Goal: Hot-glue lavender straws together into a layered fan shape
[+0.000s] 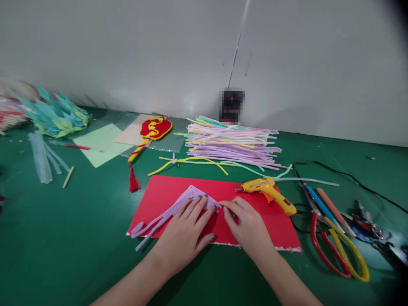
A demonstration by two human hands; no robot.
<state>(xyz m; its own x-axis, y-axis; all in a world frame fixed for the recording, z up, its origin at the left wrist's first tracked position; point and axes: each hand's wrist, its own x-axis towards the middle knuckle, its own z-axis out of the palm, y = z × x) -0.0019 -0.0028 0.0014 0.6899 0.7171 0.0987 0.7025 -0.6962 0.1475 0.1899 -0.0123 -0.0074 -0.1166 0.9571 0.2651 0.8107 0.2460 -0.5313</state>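
A shape bent from lilac pipe cleaners (pixel 191 192) lies on a red board (pixel 255 221), its loose ends trailing to the lower left, one curled into a loop. My left hand (pixel 189 229) rests flat over the shape, fingers stretched out and pressing on it. At the shape's right tip, thumb and forefinger of my right hand (pixel 245 219) are pinched together on a lilac pipe cleaner end; its other fingers curl into the palm. Just beyond my right hand, a yellow hot glue gun (pixel 266 191) lies on the board, nozzle pointing left.
Behind the board lies a heap of pastel pipe cleaners (pixel 232 144). A red and yellow fan with tassel (pixel 156 127) sits left of it. On the right are scissors (pixel 331 246), blue and orange pens (pixel 334 210) and a black cord (pixel 344 172). Teal folded paper (pixel 57 112) stands far left.
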